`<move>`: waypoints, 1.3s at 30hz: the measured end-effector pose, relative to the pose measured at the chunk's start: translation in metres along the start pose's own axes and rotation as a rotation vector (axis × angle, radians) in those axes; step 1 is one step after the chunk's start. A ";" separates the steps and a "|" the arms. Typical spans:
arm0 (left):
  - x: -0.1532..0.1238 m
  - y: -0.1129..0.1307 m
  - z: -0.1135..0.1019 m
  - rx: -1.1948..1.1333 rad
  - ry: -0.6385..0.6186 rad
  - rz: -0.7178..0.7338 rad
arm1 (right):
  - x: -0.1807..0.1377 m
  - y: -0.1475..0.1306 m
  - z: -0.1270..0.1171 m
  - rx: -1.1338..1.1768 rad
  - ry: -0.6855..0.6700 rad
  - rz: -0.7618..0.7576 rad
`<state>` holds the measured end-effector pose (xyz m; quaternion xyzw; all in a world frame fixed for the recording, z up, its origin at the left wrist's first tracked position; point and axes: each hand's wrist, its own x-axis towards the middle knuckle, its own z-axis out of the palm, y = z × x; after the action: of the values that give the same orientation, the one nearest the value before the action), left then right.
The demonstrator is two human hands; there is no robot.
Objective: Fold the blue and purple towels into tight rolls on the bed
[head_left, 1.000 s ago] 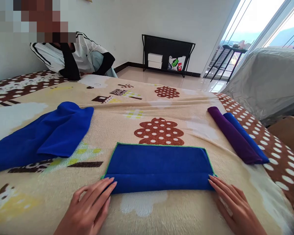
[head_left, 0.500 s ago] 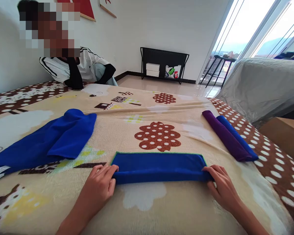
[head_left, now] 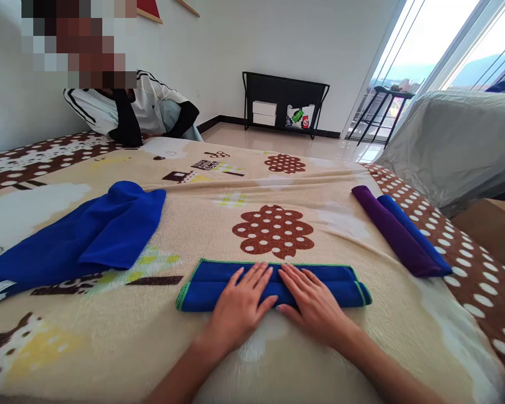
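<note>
Blue cloth (head_left: 275, 287): a thicker roll than half a second ago, its flat part cut down to a narrow strip along the far side, both green-edged ends now in sight.
Two hands: come in from the cloth's ends, where they were holding it, to its middle.
Left hand (head_left: 238, 314): palm down on the blue cloth, just left of its middle; grip spread, fingers reaching to the far edge, thumb angled inward.
Right hand (head_left: 320, 314): palm down just right of the cloth's middle; grip spread too, thumb near the other thumb.
Blanket (head_left: 193, 224): cream, patterned, under the blue cloth and well past it, creased behind.
Covered furniture (head_left: 467, 140): under pale sheeting, beyond the cloth to the right.
Person (head_left: 147, 98): white striped top, dark sleeves, beyond the cloth to the left.
Black rack (head_left: 284, 95): against the wall, straight back from the cloth.
Stool (head_left: 382, 106): by the window (head_left: 425, 39), beyond the cloth to the right.
Loose blue fabric (head_left: 118, 224): rumpled, left of the cloth.
Purple roll (head_left: 391, 235): right of the cloth, a blue roll (head_left: 416, 233) beside it.
White boxes (head_left: 264, 112): on the rack, beyond the cloth.
</note>
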<state>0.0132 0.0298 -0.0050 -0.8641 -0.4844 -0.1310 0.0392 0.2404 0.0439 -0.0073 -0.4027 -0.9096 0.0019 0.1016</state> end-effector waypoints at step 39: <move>0.000 -0.068 0.002 0.048 -0.018 -0.018 | -0.009 0.069 0.011 -0.064 0.134 0.003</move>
<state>-0.0445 0.0658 -0.0111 -0.8597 -0.4955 -0.1117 0.0542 0.2947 0.0849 -0.0255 -0.4064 -0.8998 -0.0540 0.1496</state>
